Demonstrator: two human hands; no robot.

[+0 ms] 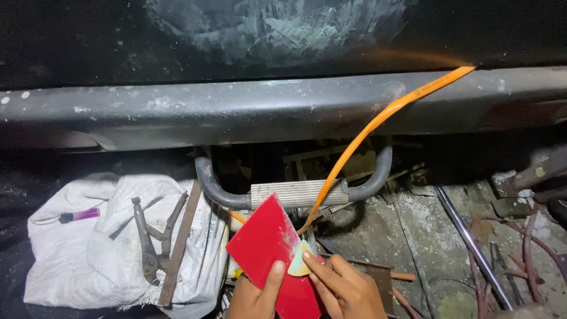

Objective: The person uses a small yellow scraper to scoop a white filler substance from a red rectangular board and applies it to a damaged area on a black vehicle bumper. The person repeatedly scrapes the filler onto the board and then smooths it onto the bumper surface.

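The left hand [255,295] grips a red card [271,254]; the right hand [345,289] pinches a pale scraper [297,264] against it, near the step [298,192].

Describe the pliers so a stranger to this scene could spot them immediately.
Look below the long grey vehicle sill to the crumpled white sack at lower left. The pliers lie on it, handles spread, beside a flat rusty bar. Unlike the small purple-tipped tool nearby, they are dull bare metal.

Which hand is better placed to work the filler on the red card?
Right, probably. The right hand has its fingertips on the pale scraper at the red card's edge; the left hand is busy steadying the card with its thumb.
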